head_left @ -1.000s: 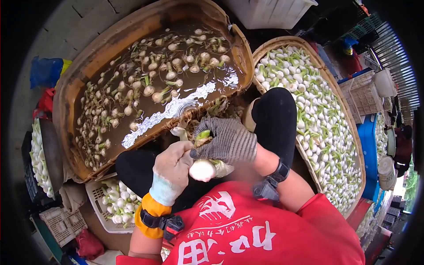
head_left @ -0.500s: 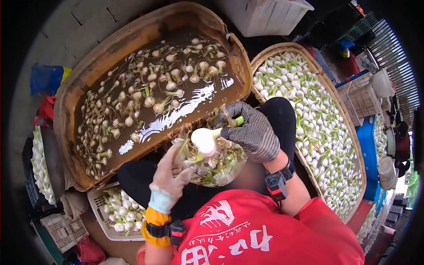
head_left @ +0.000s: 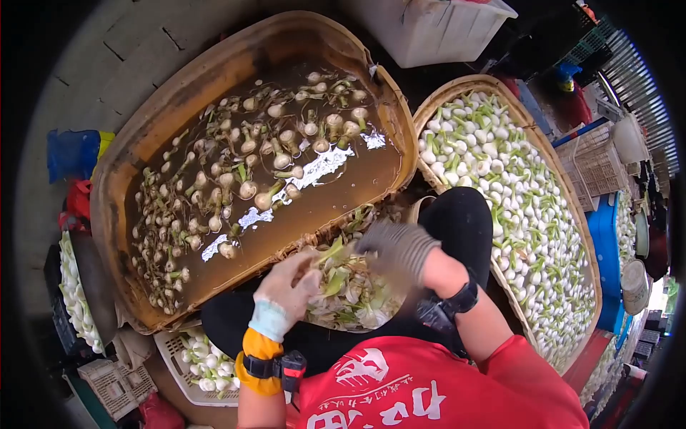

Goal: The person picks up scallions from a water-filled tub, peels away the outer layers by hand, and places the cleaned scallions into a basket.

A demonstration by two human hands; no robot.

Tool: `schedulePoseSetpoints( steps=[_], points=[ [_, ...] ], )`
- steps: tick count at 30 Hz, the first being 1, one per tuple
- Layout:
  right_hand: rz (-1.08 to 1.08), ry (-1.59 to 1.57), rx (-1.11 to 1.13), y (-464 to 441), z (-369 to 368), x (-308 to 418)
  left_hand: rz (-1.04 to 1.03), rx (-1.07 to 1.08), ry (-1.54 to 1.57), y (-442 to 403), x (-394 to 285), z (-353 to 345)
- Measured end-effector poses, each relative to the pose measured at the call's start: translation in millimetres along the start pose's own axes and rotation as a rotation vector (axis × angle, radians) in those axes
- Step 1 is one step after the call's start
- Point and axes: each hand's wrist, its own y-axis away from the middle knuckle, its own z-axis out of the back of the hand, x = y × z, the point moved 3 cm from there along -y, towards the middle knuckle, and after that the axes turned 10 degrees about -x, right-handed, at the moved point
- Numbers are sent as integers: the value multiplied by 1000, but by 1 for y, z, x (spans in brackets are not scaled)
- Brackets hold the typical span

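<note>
My left hand (head_left: 289, 286), in a whitish glove, is closed with thumb and fingers together at a pale green strip of garlic leaf (head_left: 330, 252). My right hand (head_left: 396, 250), in a dark grey glove, is smeared by motion, so its fingers and anything in them cannot be made out. Both hands are over a heap of garlic peelings (head_left: 350, 289) between my knees. Beyond them, a brown tub (head_left: 250, 275) of murky water holds many unpeeled garlic bulbs (head_left: 248, 189).
To the right, a large tub (head_left: 423, 118) is full of clean white garlic bulbs (head_left: 493, 168) with green stems. A white basket (head_left: 187, 386) of peeled bulbs stands at lower left. A white bin (head_left: 450, 32) is behind, and a blue container (head_left: 607, 243) lies farther right.
The white garlic bulb that my right hand held by its stem is no longer plainly visible. My right hand has turned and blurred; the whole view has shifted slightly.
</note>
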Motion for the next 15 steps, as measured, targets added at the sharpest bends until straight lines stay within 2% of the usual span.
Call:
schedulePoseSetpoints(
  steps=[1,4,5,6,7,8,9,11,12,13,15],
  points=[
    [-9,23,344,-2,-17,8,-104,-76,-138,-15,1,11],
    [-55,-44,390,-10,-28,-2,-31,-167,-403,-73,45,57],
    [-57,-64,402,-14,-26,-6,92,-165,-577,-93,53,68],
    [-122,-73,331,-20,-18,-10,165,-88,-731,-115,59,76],
    [-192,-78,258,-24,-14,-17,65,-84,-890,-139,85,81],
    [-112,-161,17,-22,-10,-19,234,-87,-679,-157,89,81],
    [-127,-166,23,-21,-16,-22,-46,-102,-853,-182,112,79],
    [-72,-189,-290,-20,-16,-27,47,3,-759,-231,129,62],
    [-21,-122,-371,-21,-16,-24,64,11,-705,-254,157,48],
    [-33,-115,-362,-23,-19,-23,80,16,-650,-273,186,36],
    [62,-135,-346,-25,-23,-17,201,204,-767,-288,196,8]
  ],
)
